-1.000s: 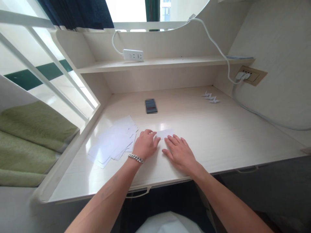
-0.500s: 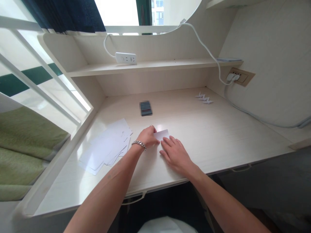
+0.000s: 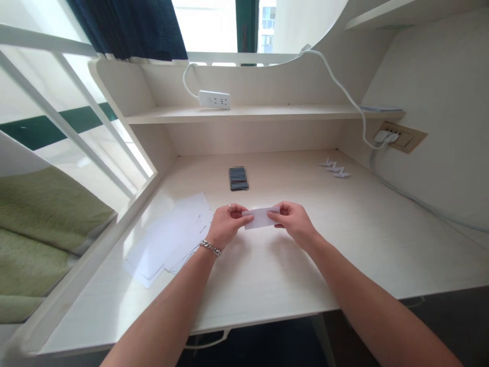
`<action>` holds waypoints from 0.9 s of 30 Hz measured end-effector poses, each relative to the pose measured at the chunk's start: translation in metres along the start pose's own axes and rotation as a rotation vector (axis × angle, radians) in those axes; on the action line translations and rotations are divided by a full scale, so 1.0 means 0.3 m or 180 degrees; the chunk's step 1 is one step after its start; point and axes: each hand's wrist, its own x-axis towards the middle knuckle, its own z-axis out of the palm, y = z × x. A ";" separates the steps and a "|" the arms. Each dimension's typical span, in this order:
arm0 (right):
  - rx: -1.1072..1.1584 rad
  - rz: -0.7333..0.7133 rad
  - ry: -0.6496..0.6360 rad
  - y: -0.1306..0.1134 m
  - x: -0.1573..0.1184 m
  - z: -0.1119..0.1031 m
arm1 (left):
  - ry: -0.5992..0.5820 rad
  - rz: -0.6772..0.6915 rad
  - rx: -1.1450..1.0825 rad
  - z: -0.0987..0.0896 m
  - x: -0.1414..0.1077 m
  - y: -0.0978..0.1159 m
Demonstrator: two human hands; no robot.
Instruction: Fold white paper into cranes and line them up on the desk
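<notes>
A small white strip of folded paper is held up between my two hands, just above the desk. My left hand, with a ring and a chain bracelet, pinches its left end between thumb and fingers. At the other end, my right hand grips the paper the same way, thumb on the near face. Left of my left hand lies a loose stack of white paper sheets. Several small white folded paper cranes stand at the back right of the desk.
A dark, blurred flat object lies beyond my hands on the desk. A white power strip rests on the shelf. Its cable runs to a wall socket at right. A railing borders the left side.
My right hand has gone from lying flat beside the paper to pinching its right end. Both hands have raised the paper off the desk. The camera view has shifted slightly.
</notes>
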 end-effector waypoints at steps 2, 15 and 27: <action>-0.0075 0.0019 -0.0173 -0.007 0.016 0.005 | 0.0111 -0.0032 -0.0180 -0.008 0.003 -0.012; -0.0278 0.0213 -0.0606 0.019 0.039 0.030 | 0.0221 -0.0435 -0.0265 -0.011 -0.012 -0.015; -0.0241 0.0234 -0.0328 0.017 0.017 0.009 | 0.0187 -0.0791 -0.0461 0.018 -0.034 -0.002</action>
